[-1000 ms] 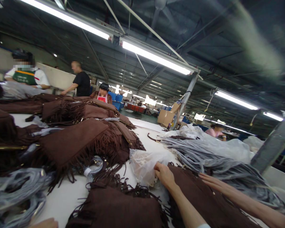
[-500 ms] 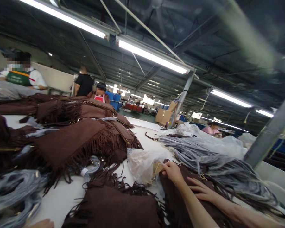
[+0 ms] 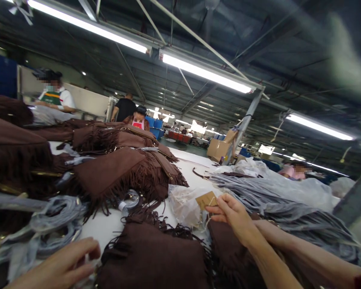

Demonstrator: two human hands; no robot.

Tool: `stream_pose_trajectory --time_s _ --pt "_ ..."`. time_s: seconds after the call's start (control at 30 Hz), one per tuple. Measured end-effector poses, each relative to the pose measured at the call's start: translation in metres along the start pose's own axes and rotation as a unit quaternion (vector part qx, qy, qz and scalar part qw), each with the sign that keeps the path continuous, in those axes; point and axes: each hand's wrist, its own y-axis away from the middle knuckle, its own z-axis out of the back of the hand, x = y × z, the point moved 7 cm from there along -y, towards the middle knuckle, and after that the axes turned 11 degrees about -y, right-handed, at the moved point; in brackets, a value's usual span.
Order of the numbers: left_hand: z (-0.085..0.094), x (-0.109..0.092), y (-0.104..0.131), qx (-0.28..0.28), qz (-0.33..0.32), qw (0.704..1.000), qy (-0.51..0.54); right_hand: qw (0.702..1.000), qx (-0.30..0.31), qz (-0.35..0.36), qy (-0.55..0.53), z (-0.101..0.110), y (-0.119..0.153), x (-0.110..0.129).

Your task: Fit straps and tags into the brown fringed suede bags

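Note:
In the head view my right hand point(image 3: 228, 210) pinches the string of a brown hang tag point(image 3: 206, 200), held up at the edge of a clear plastic bag point(image 3: 182, 204). Under that wrist is a dark brown suede piece point(image 3: 225, 241), partly covered. My left hand point(image 3: 69, 259) hovers at the lower left, fingers loosely curved and apart, with nothing in them. It is between a coil of grey plastic-wrapped straps point(image 3: 55, 216) and a fringed brown suede bag point(image 3: 156, 257). Another person's forearm point(image 3: 301, 245) reaches in from the right; its hand is hidden behind mine.
More fringed brown bags point(image 3: 108, 168) are piled on the white table point(image 3: 189, 160) at the left. A long bundle of grey wrapped straps point(image 3: 258, 200) lies along the right. Several people work farther back. A metal post point(image 3: 249, 114) rises near cardboard boxes point(image 3: 216, 148).
My left hand has come farther into view from the bottom edge. The tag is now raised and turned face-on in my right hand. The other person's hand has gone behind mine. The view has swung left.

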Motion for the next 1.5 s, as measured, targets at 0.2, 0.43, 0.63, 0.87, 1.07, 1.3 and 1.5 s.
stream_pose_trajectory --time_s 0.2,0.43,0.63,0.87,1.07,1.3,1.5 --pt "0.02 -0.083 0.005 0.112 0.017 0.968 0.226 0.987 0.116 -0.043 -0.103 -0.088 0.034 0.016" --pt "-0.028 -0.153 -0.006 0.162 -0.004 0.832 0.531 0.975 0.148 -0.042 -0.163 -0.137 0.063 0.011" --pt "-0.035 -0.128 -0.006 0.109 -0.001 0.913 0.394 0.988 0.134 -0.058 -0.045 -0.108 0.064 -0.019" --pt "0.04 -0.142 0.006 0.018 -0.141 0.99 0.002 0.98 0.199 -0.009 0.011 -0.139 0.093 -0.029" --pt "0.071 -0.155 0.013 0.036 -0.228 0.971 -0.07 0.857 0.4 -0.196 -0.258 -0.238 0.149 -0.012" --pt "0.06 -0.094 0.026 0.089 -0.149 0.971 0.162 0.891 0.417 -0.11 -0.143 -0.269 0.135 -0.037" --pt "0.041 -0.069 0.026 0.081 -0.085 0.974 0.194 0.918 0.396 -0.018 -0.005 -0.267 0.125 -0.053"
